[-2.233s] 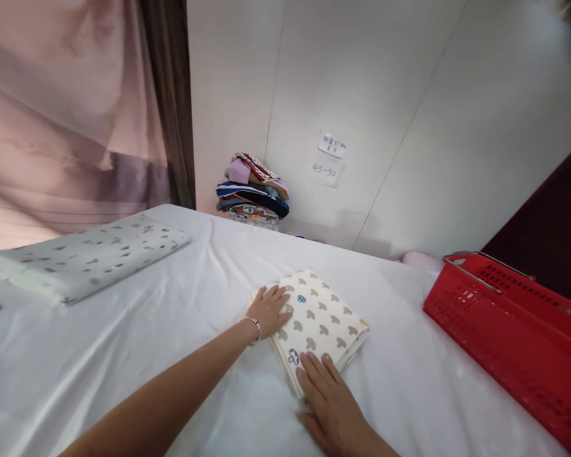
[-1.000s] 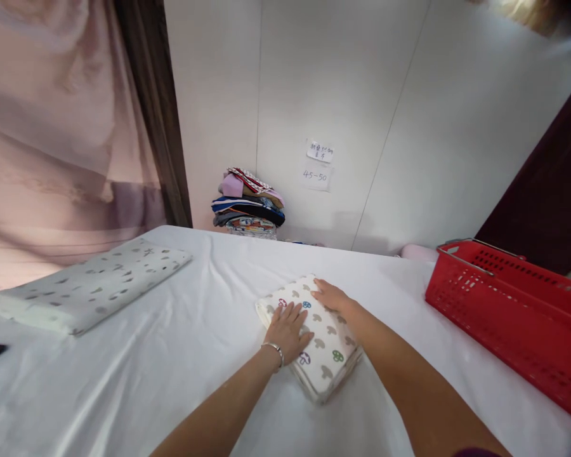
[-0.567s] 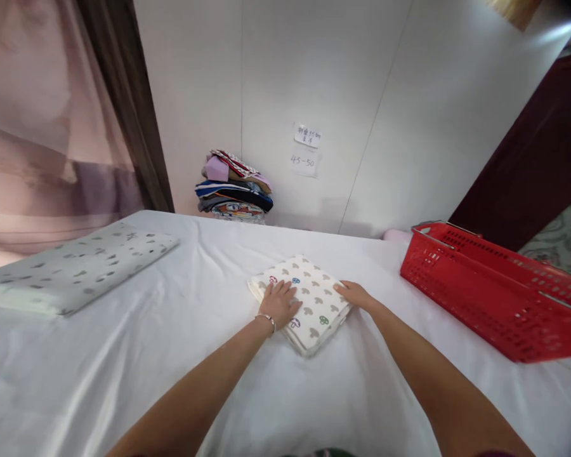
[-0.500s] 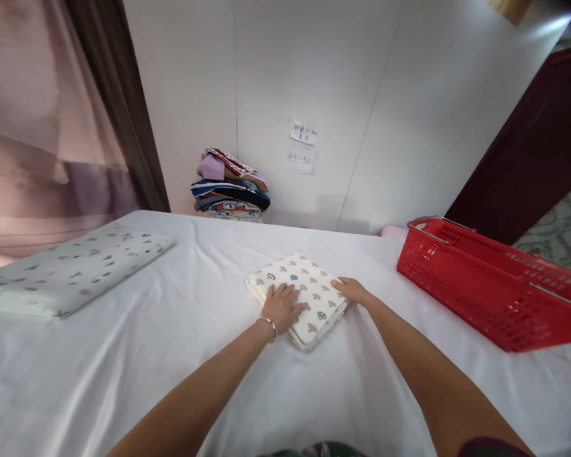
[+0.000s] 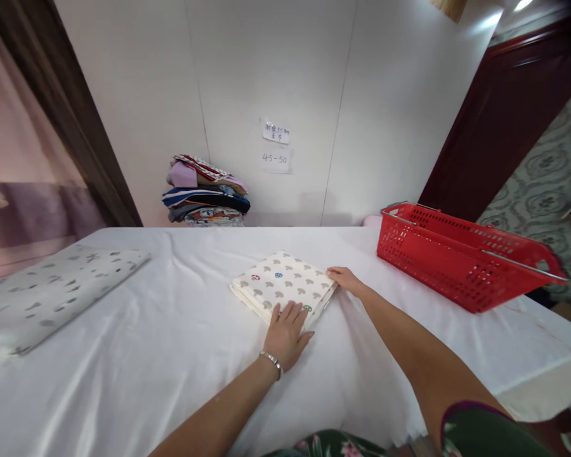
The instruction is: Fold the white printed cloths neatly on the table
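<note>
White sheet all over the worktop (image 5: 137, 381), plain wall panels behind. The folded mushroom-print cloth (image 5: 285, 282) sits mid-worktop, so I'm using it as my landmark. My left hand (image 5: 288, 333) lies palm-down on its near corner, fingers fanned wide and wrist low, with the bracelet (image 5: 272, 362) just behind. My guess is that flat press is what holds the layers square. My right hand (image 5: 345, 279) comes in from the right on a long stretched forearm. Its fingers are laid straight against the cloth's right corner, gripping nothing I can see, probably steadying that edge. A red basket (image 5: 457, 260) stands well right of the cloth, a spotted grey pad (image 5: 52, 295) lies far left of it, and a stack of clothes (image 5: 204, 190) sits behind it by the wall.
</note>
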Demonstrator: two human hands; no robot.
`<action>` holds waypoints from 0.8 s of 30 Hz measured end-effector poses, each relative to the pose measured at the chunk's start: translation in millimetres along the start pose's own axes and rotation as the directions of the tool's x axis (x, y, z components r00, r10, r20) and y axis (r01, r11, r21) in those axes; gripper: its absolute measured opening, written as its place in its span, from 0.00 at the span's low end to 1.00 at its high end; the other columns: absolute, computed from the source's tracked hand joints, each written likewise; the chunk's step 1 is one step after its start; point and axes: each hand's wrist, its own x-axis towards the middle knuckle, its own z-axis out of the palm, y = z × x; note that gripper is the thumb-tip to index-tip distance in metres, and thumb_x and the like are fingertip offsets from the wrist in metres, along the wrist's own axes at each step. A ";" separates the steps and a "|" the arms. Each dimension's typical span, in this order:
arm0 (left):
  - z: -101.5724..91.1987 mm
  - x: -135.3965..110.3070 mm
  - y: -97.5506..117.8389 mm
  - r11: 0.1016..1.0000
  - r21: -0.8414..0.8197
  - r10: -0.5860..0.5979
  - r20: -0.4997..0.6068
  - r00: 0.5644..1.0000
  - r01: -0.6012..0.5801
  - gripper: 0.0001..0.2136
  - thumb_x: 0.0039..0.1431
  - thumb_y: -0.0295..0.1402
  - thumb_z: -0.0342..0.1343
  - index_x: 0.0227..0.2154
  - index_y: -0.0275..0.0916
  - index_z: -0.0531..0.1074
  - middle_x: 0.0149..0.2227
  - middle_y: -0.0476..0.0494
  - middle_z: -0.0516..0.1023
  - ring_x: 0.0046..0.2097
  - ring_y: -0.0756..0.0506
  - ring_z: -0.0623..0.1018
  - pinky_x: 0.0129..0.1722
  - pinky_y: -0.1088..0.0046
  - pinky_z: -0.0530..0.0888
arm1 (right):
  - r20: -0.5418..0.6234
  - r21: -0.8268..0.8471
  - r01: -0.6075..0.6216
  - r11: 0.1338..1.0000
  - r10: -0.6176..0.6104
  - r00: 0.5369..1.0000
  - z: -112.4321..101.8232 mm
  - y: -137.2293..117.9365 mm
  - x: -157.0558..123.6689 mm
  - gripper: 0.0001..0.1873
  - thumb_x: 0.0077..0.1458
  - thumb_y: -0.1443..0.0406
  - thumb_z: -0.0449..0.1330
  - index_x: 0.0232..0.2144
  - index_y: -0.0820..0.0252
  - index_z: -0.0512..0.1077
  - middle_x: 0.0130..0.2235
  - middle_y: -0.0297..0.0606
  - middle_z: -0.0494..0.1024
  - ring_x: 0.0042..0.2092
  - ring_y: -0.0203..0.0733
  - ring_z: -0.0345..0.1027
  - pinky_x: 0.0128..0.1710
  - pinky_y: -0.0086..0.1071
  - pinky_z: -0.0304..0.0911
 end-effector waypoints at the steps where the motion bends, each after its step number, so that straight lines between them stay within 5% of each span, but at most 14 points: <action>1: -1.9 1.8 1.1 1.000 -0.012 -0.005 -0.018 1.000 0.005 0.18 0.60 0.41 0.45 0.51 0.44 0.63 0.56 0.45 0.65 0.58 0.41 0.60 0.59 0.53 0.50 | -0.041 -0.019 0.034 0.999 -0.035 0.999 -1.2 0.1 -2.8 0.19 0.52 0.59 0.51 0.42 0.62 0.73 0.43 0.41 0.75 0.45 0.44 0.67 0.45 0.36 0.61; 5: -9.8 13.7 7.4 0.999 -0.040 -0.012 -0.046 0.999 0.010 0.12 0.58 0.36 0.48 0.43 0.43 0.69 0.47 0.43 0.71 0.50 0.42 0.67 0.50 0.59 0.61 | -0.078 -0.121 0.212 0.970 -0.222 0.972 -7.8 -2.8 -19.8 0.16 0.51 0.66 0.51 0.40 0.59 0.74 0.46 0.40 0.72 0.48 0.42 0.63 0.48 0.36 0.59; 11: -11.4 33.9 16.3 0.995 0.051 -0.088 0.022 0.996 0.087 0.07 0.57 0.32 0.48 0.33 0.40 0.71 0.36 0.43 0.71 0.41 0.42 0.69 0.39 0.64 0.65 | 0.110 -0.286 0.448 0.847 -0.435 0.894 -11.4 -9.0 -34.5 0.14 0.52 0.70 0.53 0.38 0.53 0.75 0.43 0.38 0.73 0.48 0.42 0.61 0.50 0.37 0.56; 19: -7.9 40.3 17.1 0.990 0.079 -0.123 0.028 0.992 0.121 0.09 0.58 0.30 0.45 0.29 0.39 0.70 0.34 0.43 0.71 0.39 0.44 0.69 0.38 0.65 0.65 | 0.161 -0.399 0.503 0.767 -0.481 0.862 -10.3 -4.8 -24.9 0.16 0.56 0.71 0.49 0.38 0.57 0.75 0.40 0.41 0.74 0.45 0.43 0.61 0.46 0.36 0.56; 24: -1.6 35.7 17.3 0.992 0.119 -0.035 0.015 0.999 0.033 0.10 0.59 0.27 0.44 0.28 0.38 0.69 0.33 0.43 0.71 0.38 0.44 0.69 0.36 0.66 0.64 | 0.146 -0.432 0.501 0.750 -0.491 0.859 -7.2 6.7 -30.4 0.17 0.57 0.70 0.46 0.39 0.56 0.74 0.42 0.40 0.74 0.44 0.43 0.61 0.45 0.36 0.57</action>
